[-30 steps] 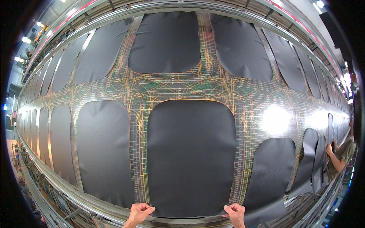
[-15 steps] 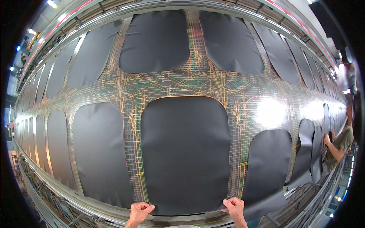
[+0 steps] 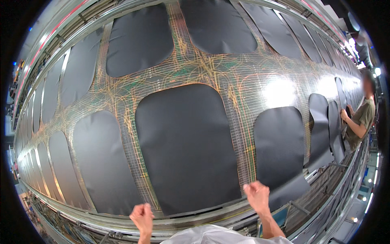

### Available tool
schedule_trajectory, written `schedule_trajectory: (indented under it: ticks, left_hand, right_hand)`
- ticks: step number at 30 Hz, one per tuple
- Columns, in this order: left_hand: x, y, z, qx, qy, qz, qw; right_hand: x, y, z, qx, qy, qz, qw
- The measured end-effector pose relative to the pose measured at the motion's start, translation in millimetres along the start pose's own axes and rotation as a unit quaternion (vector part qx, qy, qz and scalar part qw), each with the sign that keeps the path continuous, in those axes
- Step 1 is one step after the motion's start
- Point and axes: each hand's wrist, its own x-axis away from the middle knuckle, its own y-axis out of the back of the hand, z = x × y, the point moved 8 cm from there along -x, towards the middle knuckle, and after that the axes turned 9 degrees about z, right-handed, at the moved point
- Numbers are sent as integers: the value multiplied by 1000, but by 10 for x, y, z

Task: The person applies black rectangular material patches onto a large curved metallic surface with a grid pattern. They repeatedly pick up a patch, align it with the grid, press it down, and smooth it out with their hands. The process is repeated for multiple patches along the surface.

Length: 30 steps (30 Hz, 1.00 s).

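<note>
A large black sheet (image 3: 189,150) with rounded far corners lies flat in front of me on the long table, which is printed with a grid and coloured outlines. Just off its near left corner is my left hand (image 3: 142,216), fingers curled and nothing visible in them. Beyond the near right corner, my right hand (image 3: 257,196) hovers with its fingers bent inward, also with nothing visible in them. Neither hand grips the sheet. To the right, another black sheet (image 3: 279,142) has its near end drooping over the table's edge.
More black sheets line the near row, such as the left one (image 3: 105,162), and the far row, such as the far one (image 3: 140,40). At the far right a person (image 3: 361,118) handles wavy sheets (image 3: 319,130). A metal rail (image 3: 203,221) runs along the near edge.
Both hands have let go of the middle sheet's near corners and moved away from it. The right hand has risen in the picture. The whole view has tilted and shifted.
</note>
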Motion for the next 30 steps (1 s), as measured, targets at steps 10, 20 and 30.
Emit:
schedule_trajectory:
  ticks: [10,20,30]
  left_hand:
    - [-1790,-136,-2087,-106,-394,-71,910]
    - [-2566,-662,-2558,-189,-380,19,905]
    - [-2622,-680,-2558,-168,-367,-1,915]
  right_hand:
    - [-2009,343,1305,-143,202,-139,959]
    - [-2827,9,2368,112,335,-128,927]
    - [-3024,23,2400,14,328,-119,937]
